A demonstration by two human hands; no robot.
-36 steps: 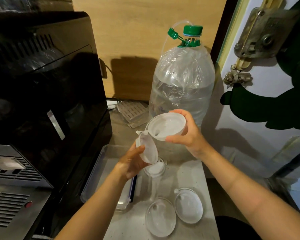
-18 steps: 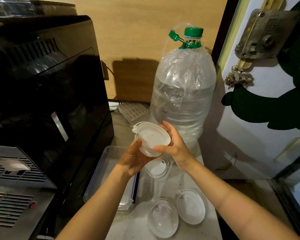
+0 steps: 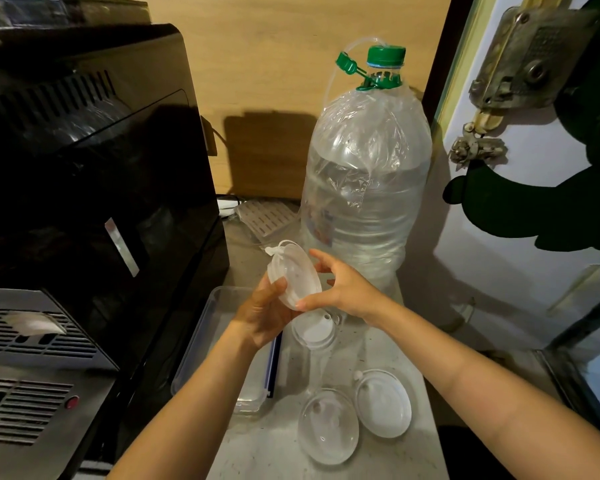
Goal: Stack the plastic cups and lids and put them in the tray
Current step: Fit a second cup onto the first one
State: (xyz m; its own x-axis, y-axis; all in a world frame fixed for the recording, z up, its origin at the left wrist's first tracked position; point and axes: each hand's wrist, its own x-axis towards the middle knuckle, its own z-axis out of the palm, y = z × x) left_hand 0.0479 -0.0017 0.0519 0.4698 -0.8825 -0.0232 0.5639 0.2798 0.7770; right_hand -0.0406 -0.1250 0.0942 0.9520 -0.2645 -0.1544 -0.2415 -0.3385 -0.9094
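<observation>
Between both hands I hold a small stack of translucent white lids (image 3: 297, 273), tilted on edge above the tray. My left hand (image 3: 262, 315) cups the stack from below and behind, thumb on its rim. My right hand (image 3: 342, 289) pinches the stack's right edge with thumb and fingertips. The clear plastic tray (image 3: 210, 332) lies under my left hand beside the black machine. A tall clear cup with a white lid (image 3: 314, 332) stands just below my hands. Two more lids lie flat near the counter's front: a clear one (image 3: 328, 426) and a whiter one (image 3: 383, 403).
A big water bottle with a green cap (image 3: 364, 188) stands right behind my hands. A black machine (image 3: 84, 202) fills the left side. A ribbed plastic piece (image 3: 264, 218) lies at the back by the wooden wall. The counter's right edge (image 3: 426, 393) drops off near a white door.
My right hand brought its lid down onto the one in my left hand; the two now sit together as one stack, tilted more upright and lowered toward the tray.
</observation>
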